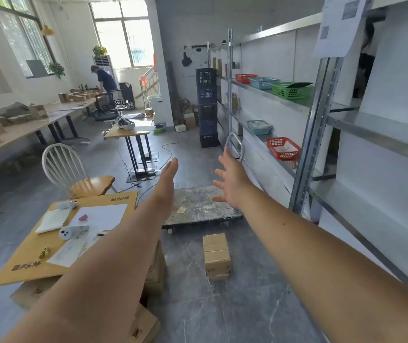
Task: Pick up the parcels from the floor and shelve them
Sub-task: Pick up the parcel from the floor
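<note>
A small stack of brown cardboard parcels stands on the grey floor between my two arms. Both arms stretch forward above it. My left hand is flat with straight fingers and holds nothing. My right hand has its fingers spread and is empty too. Both hands hover over the flat trolley, well beyond the parcels. More cardboard boxes sit partly hidden under my left forearm. The metal shelving runs along the right wall.
A large cardboard sheet with papers and white devices lies on boxes at the left. Behind it stand a white-backed chair and a small table. Coloured baskets sit on the shelves. A person works at the far tables.
</note>
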The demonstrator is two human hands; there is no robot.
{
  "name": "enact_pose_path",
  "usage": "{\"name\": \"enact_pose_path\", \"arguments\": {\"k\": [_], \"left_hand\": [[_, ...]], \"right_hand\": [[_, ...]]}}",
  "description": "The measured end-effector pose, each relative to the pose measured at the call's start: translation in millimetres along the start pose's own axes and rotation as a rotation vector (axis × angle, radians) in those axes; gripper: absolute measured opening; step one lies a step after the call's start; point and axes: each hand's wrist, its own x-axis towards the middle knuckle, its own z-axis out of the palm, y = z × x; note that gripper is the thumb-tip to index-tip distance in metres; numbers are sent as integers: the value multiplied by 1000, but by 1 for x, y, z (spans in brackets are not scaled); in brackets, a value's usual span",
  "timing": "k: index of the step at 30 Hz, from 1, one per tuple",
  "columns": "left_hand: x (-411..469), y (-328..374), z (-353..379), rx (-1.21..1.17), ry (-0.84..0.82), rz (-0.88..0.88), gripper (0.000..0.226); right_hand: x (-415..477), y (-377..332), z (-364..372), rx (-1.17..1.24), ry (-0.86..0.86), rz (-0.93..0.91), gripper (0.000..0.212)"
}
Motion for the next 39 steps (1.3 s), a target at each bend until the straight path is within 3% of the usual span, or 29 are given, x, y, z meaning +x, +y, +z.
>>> {"name": "enact_pose_path", "arguments": {"k": [14, 23, 39], "left_hand": [[63, -20, 54, -24, 8, -78, 89], [122, -42, 94, -57, 110, -177, 84], [161, -114, 114, -175, 176, -373, 79]], "right_hand": [[71, 6, -60, 30, 12, 48, 80], [136, 9, -123, 78, -6, 116, 71], [215, 90, -182, 79, -22, 332, 76]]}}
